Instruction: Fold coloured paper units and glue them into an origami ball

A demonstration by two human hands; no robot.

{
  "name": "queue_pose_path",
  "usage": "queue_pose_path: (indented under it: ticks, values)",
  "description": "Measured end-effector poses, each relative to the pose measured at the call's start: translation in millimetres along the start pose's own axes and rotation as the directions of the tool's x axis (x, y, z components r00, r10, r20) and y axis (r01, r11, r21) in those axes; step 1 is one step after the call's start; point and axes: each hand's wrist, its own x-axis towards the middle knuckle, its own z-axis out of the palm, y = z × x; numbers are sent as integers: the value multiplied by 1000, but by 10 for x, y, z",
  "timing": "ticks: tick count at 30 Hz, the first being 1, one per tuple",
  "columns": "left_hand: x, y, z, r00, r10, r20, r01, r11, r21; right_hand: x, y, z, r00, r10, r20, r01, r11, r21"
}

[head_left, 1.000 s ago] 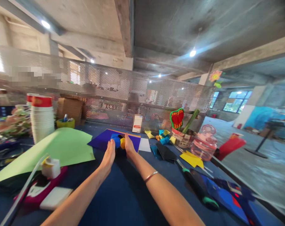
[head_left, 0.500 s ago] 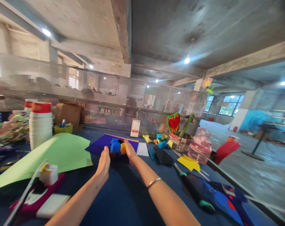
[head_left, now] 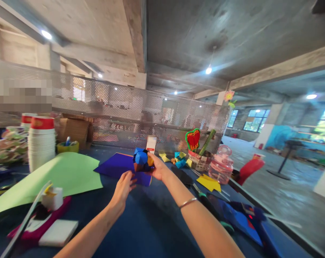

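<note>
My right hand (head_left: 158, 167) is closed on the right side of a faceted paper ball (head_left: 141, 156) with blue, black, orange-yellow and brown faces. The ball is raised above a sheet of dark blue-purple paper (head_left: 112, 165). Lower and to the left, my left hand (head_left: 124, 187) is apart from the ball, with its fingers loosely bent and a little spread. Nothing shows in it. Some fingers of the right hand are hidden behind the ball.
Light green paper (head_left: 71, 170), stacked paper cups (head_left: 42, 147) and a pink-based item (head_left: 41, 224) lie left. Right are yellow paper (head_left: 209, 182), blue-and-yellow folded pieces (head_left: 180, 160), a pink clear jar (head_left: 221, 166), and a dark blue tool (head_left: 261, 218). A perforated screen (head_left: 119, 118) stands behind.
The paper ball has moved up and to the right in my right hand. My left hand has come away from it, and its fingers have bent. The view has shifted slightly.
</note>
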Motion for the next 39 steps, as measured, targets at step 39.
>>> queue_pose_path:
  ticks: [39]
  values:
    - [-350,-100,140,780,205,591,-597,526,606,369,-59,-1012,856,-84,-510,-25,979,-204]
